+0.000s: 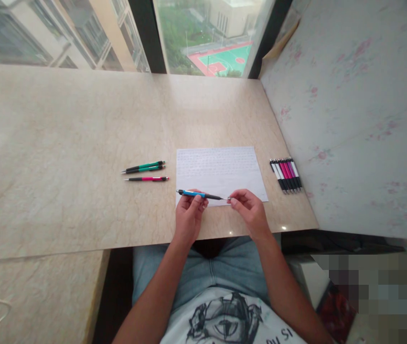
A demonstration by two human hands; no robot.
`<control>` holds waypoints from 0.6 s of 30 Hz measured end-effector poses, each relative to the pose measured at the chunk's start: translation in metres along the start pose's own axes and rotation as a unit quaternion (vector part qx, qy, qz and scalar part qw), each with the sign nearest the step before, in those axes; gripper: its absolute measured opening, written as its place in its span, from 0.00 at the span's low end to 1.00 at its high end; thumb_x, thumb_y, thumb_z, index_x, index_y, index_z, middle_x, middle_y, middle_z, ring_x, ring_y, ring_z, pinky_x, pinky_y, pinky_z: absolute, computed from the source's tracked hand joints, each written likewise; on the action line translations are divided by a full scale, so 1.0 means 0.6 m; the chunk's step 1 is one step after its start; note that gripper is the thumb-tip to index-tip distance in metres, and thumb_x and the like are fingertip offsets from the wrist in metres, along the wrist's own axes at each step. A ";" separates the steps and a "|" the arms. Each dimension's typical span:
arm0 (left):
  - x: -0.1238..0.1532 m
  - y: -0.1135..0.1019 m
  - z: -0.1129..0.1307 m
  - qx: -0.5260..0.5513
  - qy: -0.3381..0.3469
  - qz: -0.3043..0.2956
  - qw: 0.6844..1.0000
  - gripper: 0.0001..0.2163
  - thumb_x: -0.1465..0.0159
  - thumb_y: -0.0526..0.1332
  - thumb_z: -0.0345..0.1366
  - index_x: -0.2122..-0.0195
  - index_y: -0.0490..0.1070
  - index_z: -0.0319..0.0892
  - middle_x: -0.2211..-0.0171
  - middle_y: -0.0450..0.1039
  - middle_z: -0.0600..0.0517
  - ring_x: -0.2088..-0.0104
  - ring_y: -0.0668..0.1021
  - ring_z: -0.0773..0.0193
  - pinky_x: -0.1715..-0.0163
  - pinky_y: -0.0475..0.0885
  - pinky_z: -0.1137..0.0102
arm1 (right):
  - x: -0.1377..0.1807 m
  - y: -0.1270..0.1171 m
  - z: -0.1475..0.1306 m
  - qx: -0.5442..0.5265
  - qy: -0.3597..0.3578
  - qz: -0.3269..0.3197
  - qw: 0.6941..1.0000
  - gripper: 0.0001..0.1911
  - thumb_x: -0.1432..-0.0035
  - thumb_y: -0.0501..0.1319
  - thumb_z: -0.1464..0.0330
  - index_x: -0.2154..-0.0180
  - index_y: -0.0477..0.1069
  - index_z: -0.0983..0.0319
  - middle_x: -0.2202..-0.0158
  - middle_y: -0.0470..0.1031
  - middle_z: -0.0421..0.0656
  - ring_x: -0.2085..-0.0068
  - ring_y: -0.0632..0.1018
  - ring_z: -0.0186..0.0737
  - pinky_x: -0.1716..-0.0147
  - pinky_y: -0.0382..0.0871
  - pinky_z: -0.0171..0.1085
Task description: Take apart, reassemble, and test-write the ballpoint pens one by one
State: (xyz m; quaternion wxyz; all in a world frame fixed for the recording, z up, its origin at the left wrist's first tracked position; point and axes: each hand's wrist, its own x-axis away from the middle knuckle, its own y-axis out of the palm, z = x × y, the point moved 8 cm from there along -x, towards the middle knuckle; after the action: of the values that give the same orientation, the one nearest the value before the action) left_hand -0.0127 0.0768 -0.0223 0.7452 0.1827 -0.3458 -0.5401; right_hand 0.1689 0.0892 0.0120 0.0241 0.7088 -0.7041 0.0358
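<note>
One blue-and-black plastic mechanical pencil [194, 193] in work: my left hand [189, 210] grips its barrel, my right hand [248, 208] pinches the metal tip, above the near edge of the white handwritten paper sheet [219, 167]. Two green pencils [144, 167] and one pink pencil [148, 179] lie left; a tight row of pencils [285, 175] lies right. My judgement: three done, the row left.

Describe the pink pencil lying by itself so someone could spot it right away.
Find the white sheet of paper on the marble table. Left of it lie three pencils: two green ones side by side, and the pink pencil alone, nearer the person. It is the only pink one on that side.
</note>
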 end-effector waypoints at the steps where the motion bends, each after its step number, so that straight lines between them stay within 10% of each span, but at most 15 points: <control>1: 0.000 0.000 0.000 -0.001 0.001 0.000 1.000 0.10 0.44 0.71 0.34 0.63 0.74 0.41 0.68 0.75 0.53 0.70 0.75 0.71 0.68 0.70 0.74 | 0.005 0.000 -0.005 -0.002 -0.002 0.003 1.000 0.08 0.43 0.64 0.62 0.63 0.73 0.58 0.68 0.78 0.41 0.65 0.80 0.39 0.64 0.75 0.37; 18: -0.002 0.001 -0.001 -0.024 0.022 -0.022 0.999 0.08 0.45 0.72 0.34 0.65 0.75 0.41 0.70 0.76 0.53 0.72 0.75 0.71 0.68 0.69 0.74 | 0.011 0.015 -0.039 0.141 -0.081 0.020 0.987 0.05 0.42 0.63 0.65 0.64 0.74 0.60 0.67 0.79 0.43 0.66 0.79 0.41 0.65 0.75 0.39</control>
State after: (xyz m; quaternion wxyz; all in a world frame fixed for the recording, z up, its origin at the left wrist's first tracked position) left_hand -0.0122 0.0779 -0.0228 0.7445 0.1842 -0.3121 -0.5606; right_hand 0.1595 0.0845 0.0357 -0.1335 0.6917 -0.7055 0.0777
